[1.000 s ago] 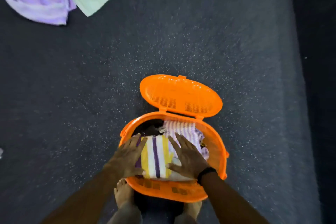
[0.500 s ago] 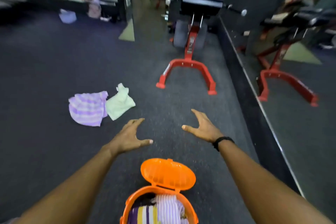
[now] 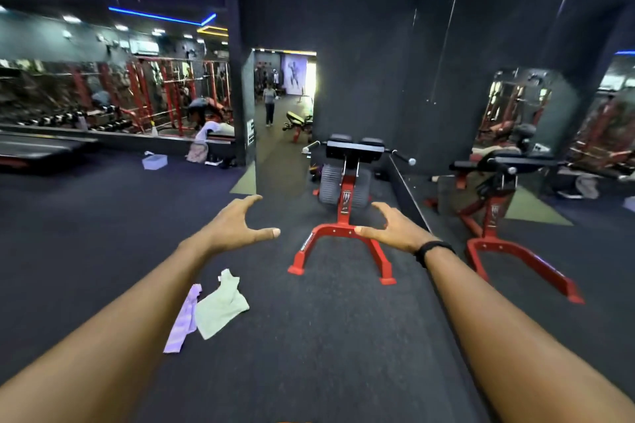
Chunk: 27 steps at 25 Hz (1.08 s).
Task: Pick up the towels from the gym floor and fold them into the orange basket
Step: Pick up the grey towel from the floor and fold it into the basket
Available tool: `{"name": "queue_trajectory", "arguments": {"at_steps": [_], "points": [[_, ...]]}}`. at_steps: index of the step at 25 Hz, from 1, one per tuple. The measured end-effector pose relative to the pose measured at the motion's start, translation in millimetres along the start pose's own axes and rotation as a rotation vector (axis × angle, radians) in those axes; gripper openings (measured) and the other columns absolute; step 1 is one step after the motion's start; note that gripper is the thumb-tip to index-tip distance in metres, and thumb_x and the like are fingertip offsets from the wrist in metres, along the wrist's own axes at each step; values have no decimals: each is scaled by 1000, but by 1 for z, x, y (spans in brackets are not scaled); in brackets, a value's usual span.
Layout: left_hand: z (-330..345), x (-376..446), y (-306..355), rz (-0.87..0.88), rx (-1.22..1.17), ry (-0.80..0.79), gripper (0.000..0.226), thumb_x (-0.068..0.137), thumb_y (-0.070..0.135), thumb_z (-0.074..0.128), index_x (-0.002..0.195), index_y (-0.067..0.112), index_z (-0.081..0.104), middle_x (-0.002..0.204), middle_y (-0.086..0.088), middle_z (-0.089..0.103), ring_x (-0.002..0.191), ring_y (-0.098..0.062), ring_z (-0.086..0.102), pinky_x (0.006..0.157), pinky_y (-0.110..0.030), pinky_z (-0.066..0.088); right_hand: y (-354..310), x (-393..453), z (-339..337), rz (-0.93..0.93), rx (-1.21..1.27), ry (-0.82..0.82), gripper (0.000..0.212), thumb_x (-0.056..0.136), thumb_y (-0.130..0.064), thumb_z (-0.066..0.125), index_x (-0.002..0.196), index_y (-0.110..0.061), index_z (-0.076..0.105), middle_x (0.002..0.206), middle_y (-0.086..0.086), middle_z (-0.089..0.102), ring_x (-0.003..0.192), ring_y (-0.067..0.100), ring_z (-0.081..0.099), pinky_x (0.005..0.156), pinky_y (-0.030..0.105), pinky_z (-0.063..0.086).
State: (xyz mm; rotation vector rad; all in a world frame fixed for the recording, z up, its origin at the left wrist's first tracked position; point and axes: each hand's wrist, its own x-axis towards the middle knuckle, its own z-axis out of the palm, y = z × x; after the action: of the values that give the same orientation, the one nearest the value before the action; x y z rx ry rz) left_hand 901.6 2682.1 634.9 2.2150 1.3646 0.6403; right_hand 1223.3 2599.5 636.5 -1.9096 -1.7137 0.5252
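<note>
Two towels lie side by side on the dark gym floor: a pale green towel (image 3: 221,307) and, to its left, a purple striped towel (image 3: 182,321) partly hidden by my left forearm. My left hand (image 3: 237,225) and my right hand (image 3: 391,228) are stretched out in front of me at chest height, both empty with fingers spread, well above and beyond the towels. The orange basket is almost out of view; only a sliver of orange (image 3: 292,421) shows at the bottom edge.
A red-framed bench machine (image 3: 345,220) stands ahead on the floor, close to a mirrored wall (image 3: 515,148) on the right. A white tub (image 3: 154,161) and bags sit far left. A person (image 3: 269,105) stands in the far doorway.
My hands have left the folded towel in the basket and risen in front of me. My view has tilted up, so the basket has dropped out of sight.
</note>
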Motion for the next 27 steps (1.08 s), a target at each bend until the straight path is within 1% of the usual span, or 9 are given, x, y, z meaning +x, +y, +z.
{"name": "queue_trajectory", "arguments": {"at_steps": [5, 10, 12, 14, 17, 21, 23, 25, 27], "points": [[-17, -15, 23, 39, 35, 3, 97, 70, 57, 74, 148, 21, 29, 148, -7, 37, 136, -21, 37, 112, -35, 31, -21, -14, -28, -40, -26, 33, 83, 82, -49, 68, 148, -16, 29, 147, 9, 38, 129, 22, 46, 101, 27, 36], [-12, -11, 62, 116, 31, -61, 104, 65, 65, 73, 148, 22, 28, 149, -7, 36, 135, -23, 39, 110, -37, 34, -18, -51, -49, 35, -51, 68, 100, 73, -66, 67, 150, -19, 23, 153, 11, 30, 135, 25, 41, 112, 39, 35], [0, -4, 91, 197, 29, -93, 106, 63, 67, 72, 148, 21, 29, 147, -8, 38, 133, -24, 41, 109, -34, 35, -10, -77, -66, 93, -84, 129, 100, 75, -66, 65, 151, -17, 22, 153, 12, 30, 136, 25, 40, 113, 37, 33], [16, 2, 119, 295, 22, -143, 99, 68, 58, 75, 148, 19, 31, 145, -9, 41, 134, -23, 40, 108, -32, 32, 2, -108, -82, 174, -108, 196, 96, 78, -63, 64, 151, -17, 22, 152, 12, 31, 136, 25, 39, 113, 37, 32], [47, 3, 162, 437, 6, -224, 95, 70, 54, 76, 146, 18, 33, 145, -8, 43, 133, -22, 41, 111, -33, 33, 19, -169, -103, 312, -114, 296, 95, 79, -61, 65, 151, -16, 22, 155, 10, 28, 140, 24, 34, 114, 38, 29], [86, -24, 227, 684, -14, -392, 93, 72, 52, 75, 148, 18, 32, 145, -11, 41, 133, -24, 42, 109, -32, 32, 20, -283, -116, 543, -125, 505, 96, 78, -61, 65, 151, -19, 21, 154, 9, 29, 135, 26, 39, 107, 39, 38], [92, -46, 259, 814, -2, -475, 95, 72, 52, 75, 148, 16, 32, 147, -10, 40, 133, -24, 41, 108, -30, 31, 9, -345, -117, 671, -132, 597, 97, 76, -63, 66, 151, -22, 20, 154, 9, 28, 135, 26, 39, 103, 38, 40], [92, -67, 288, 948, -8, -518, 96, 70, 53, 75, 146, 14, 34, 148, -6, 41, 133, -21, 42, 107, -28, 31, -15, -408, -116, 784, -165, 673, 98, 76, -62, 67, 151, -19, 21, 155, 10, 29, 136, 26, 38, 108, 38, 37], [88, -93, 315, 1052, -59, -533, 96, 69, 54, 75, 146, 15, 35, 147, -6, 43, 132, -21, 43, 107, -29, 31, -48, -470, -112, 872, -194, 768, 99, 76, -61, 67, 151, -16, 22, 155, 10, 29, 137, 25, 37, 111, 37, 34]]}}
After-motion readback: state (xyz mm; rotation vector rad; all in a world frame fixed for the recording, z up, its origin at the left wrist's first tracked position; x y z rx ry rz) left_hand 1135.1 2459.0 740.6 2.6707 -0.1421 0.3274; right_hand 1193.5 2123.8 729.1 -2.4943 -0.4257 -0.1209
